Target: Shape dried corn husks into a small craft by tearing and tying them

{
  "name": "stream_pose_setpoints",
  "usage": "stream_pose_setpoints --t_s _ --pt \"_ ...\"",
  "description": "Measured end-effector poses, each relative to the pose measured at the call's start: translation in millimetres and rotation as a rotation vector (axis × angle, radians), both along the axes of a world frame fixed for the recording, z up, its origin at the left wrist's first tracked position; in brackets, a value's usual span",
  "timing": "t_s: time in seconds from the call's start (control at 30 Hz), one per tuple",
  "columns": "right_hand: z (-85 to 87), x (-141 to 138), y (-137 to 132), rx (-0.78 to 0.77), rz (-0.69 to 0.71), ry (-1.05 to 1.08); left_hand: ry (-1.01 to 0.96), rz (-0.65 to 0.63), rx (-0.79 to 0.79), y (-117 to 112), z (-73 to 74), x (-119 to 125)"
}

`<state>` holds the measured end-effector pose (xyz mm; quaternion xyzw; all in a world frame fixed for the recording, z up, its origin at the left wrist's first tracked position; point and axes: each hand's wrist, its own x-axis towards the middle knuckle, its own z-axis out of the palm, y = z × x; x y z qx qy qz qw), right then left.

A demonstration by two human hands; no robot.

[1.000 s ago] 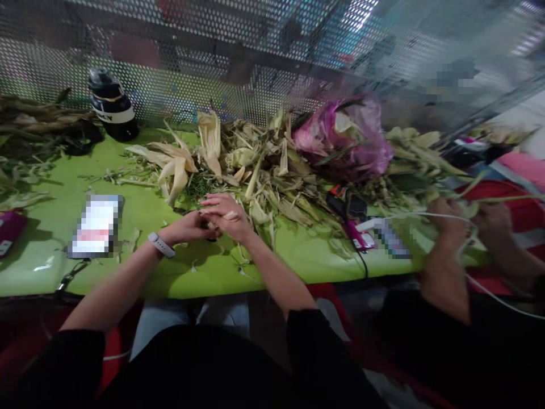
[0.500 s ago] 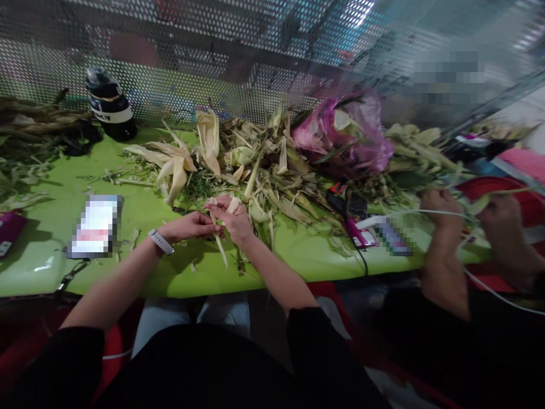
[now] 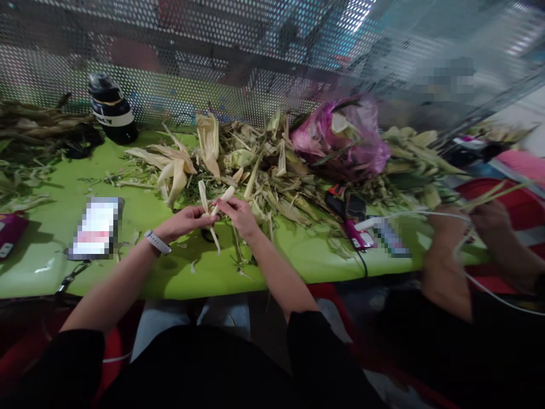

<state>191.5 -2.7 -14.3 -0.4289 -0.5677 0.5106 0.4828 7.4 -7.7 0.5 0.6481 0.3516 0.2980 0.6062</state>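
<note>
From where I stand, the work in hand looks to be folding or crossing pale husk strips (image 3: 215,240) by hand, over the near middle of the green desk (image 3: 179,283). The left hand (image 3: 186,221) has its fingers closed on the strips, and the right hand (image 3: 243,217) pinches them just beside, fingertips almost meeting the other's. One end stands up, another slants toward the pile, and a tail hangs down toward the desk; whether this is one strip bent over or two, I can't tell. To my eye, the next move calls for a firm pinch at the crossing while the other grip guides a loose end. The husk pile (image 3: 293,184) crowds close beyond the fingers, so there's little room forward. Bare desk lies left, as far as the phone (image 3: 97,227), and runs along the front edge, scattered with a few scraps. Rightward, the cable (image 3: 363,264) drops over that edge, well short of the neighbour's hand (image 3: 494,221).
</note>
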Motion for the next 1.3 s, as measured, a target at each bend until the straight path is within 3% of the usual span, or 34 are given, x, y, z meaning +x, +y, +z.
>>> stream_pose_setpoints --t_s 0.13,0.23,0.33,0.47,0.6,0.7,0.9,1.13,1.23,1.3 --pt "-4.8 -4.0 -3.6 -0.014 -0.069 0.014 0.079 -0.102 0.048 -0.8 1.0 0.1" --pt "-5.2 -5.8 -4.4 -0.015 -0.134 0.046 0.114 -0.108 0.100 -0.8 -1.0 0.1" --pt "-3.2 -4.8 -1.9 -0.046 -0.109 0.070 0.092 -0.080 0.110 -0.6 -2.1 0.6" --pt "0.6 -2.4 -0.1 -0.151 0.003 0.045 -0.014 0.036 0.109 0.0 1.8 0.1" --pt "2.3 -3.5 -5.7 -0.216 0.258 -0.014 -0.012 0.160 0.084 1.4 6.1 -2.9" --pt "1.1 -3.9 -8.9 -0.173 0.427 -0.018 0.024 0.172 0.071 1.8 8.8 -5.7" --pt "5.5 1.9 -9.6 -0.098 0.508 -0.088 0.195 0.131 0.181 2.1 17.2 -14.0" --pt "8.2 4.0 -8.2 -0.131 0.434 -0.040 0.243 0.193 0.260 6.1 15.1 -18.4" --pt "2.3 2.1 -4.5 -0.181 0.284 0.091 0.061 0.267 0.183 7.5 14.6 -17.5" --pt "-1.2 -0.4 -3.7 -0.255 0.256 0.120 -0.102 0.297 0.142 8.5 14.2 -16.6"
